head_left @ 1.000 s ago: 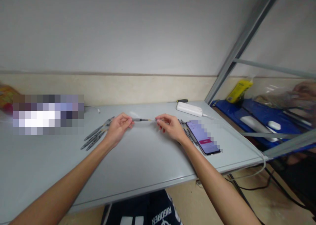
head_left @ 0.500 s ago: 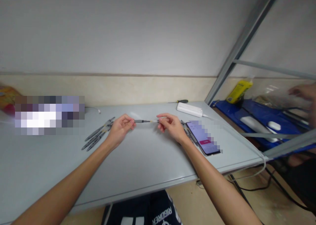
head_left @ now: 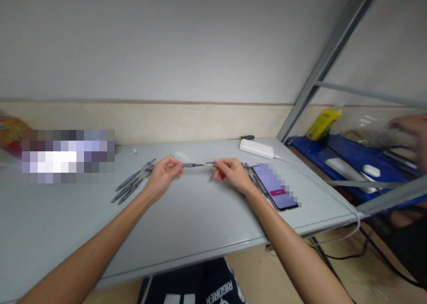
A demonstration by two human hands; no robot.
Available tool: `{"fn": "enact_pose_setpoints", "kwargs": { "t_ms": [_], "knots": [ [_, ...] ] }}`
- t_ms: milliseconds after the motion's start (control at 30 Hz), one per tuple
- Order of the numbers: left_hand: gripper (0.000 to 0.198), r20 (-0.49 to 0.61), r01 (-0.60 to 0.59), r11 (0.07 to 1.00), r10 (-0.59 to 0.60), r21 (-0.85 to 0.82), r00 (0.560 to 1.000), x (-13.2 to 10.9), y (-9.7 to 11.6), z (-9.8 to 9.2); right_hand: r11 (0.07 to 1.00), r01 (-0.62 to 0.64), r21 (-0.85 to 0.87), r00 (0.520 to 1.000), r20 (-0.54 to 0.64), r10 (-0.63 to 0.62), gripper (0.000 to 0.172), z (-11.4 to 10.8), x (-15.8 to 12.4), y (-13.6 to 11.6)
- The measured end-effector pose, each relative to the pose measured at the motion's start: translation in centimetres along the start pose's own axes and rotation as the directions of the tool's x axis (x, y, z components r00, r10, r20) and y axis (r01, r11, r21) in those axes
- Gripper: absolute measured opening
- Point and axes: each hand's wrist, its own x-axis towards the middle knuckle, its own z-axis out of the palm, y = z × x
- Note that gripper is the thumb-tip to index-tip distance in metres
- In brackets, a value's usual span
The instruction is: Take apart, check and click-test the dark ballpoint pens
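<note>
**Slender pen-like piece [head_left: 189,165] stretched between two hands over a pale table [head_left: 190,224]**

A plain gray wall [head_left: 167,41] fills the far side of the room, with a cream band [head_left: 207,123] along its foot. The table, smooth and slightly glossy, runs against it. At right stands a gray metal frame [head_left: 328,61]; past it, a blue-covered surface [head_left: 296,147] carries a yellow packet [head_left: 324,123], and a co-worker's blurred hand [head_left: 410,125] reaches in.

On the table, a lit phone [head_left: 275,188] lies beside some gray pens, partly hidden. A white adapter [head_left: 256,148] sits behind, near a screwdriver [head_left: 246,137]. Another group of gray pens [head_left: 131,183] lies slanted beside the left wrist.

The left hand [head_left: 163,174] pinches the piece's gray barrel; fingers and thumb of the right hand [head_left: 231,174] close on its thin, pale end. It runs roughly level between them, apparently just above the tabletop. I'd judge it light and stiff, smooth enough to slip or roll, most delicate along that thin end. The thicker barrel offers the safest hold.
</note>
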Motion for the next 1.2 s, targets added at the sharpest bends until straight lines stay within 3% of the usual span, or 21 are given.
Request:
{"fn": "enact_pose_setpoints", "kwargs": {
  "t_ms": [167,267,333,433,633,733,867,1000,1133,1200],
  "knots": [
    [0.028,0.009,-0.001,1.0,0.001,-0.024,1.0,0.27,-0.31,-0.1,0.997,0.052,-0.048,0.997,-0.053,-0.055,0.036,0.03,-0.16,0.04],
    [0.028,-0.006,0.002,0.998,-0.002,-0.062,1.0,0.39,-0.24,-0.12,0.988,0.115,-0.104,0.99,-0.065,-0.122,0.044,0.05,-0.24,-0.07],
    [0.029,-0.008,0.011,0.998,-0.011,-0.057,1.0,0.38,-0.21,-0.12,0.981,0.12,-0.15,0.99,-0.055,-0.129,0.036,0.07,-0.2,-0.04],
    [0.03,0.001,0.011,1.0,-0.011,0.01,1.0,0.29,-0.25,-0.16,0.987,0.086,-0.139,0.995,-0.034,-0.092,0.027,0.18,-0.14,0.04],
    [0.028,-0.015,-0.105,0.972,0.11,0.208,0.994,0.07,0.12,-0.2,0.996,-0.026,-0.087,0.999,0.03,0.029,0.041,0.41,-0.22,-0.04],
    [0.027,-0.021,-0.121,0.966,0.129,0.226,0.991,0.0,0.35,-0.11,0.998,-0.049,-0.028,0.998,0.049,0.05,0.041,0.33,-0.12,0.1],
    [0.028,0.078,-0.092,0.975,0.078,0.201,0.994,0.0,0.12,-0.03,0.999,-0.039,-0.038,0.998,0.048,0.041,0.041,0.19,0.05,0.35],
    [0.028,0.141,-0.1,0.951,0.061,0.292,0.988,0.16,-0.41,-0.2,0.995,-0.054,-0.085,0.997,0.049,0.058,0.042,0.3,0.0,0.28],
    [0.03,0.102,-0.079,0.939,0.048,0.333,0.994,0.4,-0.64,-0.36,0.974,0.054,-0.219,0.995,-0.07,-0.07,0.038,0.54,-0.2,0.01],
    [0.032,0.081,-0.051,0.943,0.026,0.329,0.996,0.41,-0.56,-0.31,0.947,0.12,-0.297,0.988,-0.062,-0.145,0.041,0.59,-0.26,-0.03]
  ]
}}
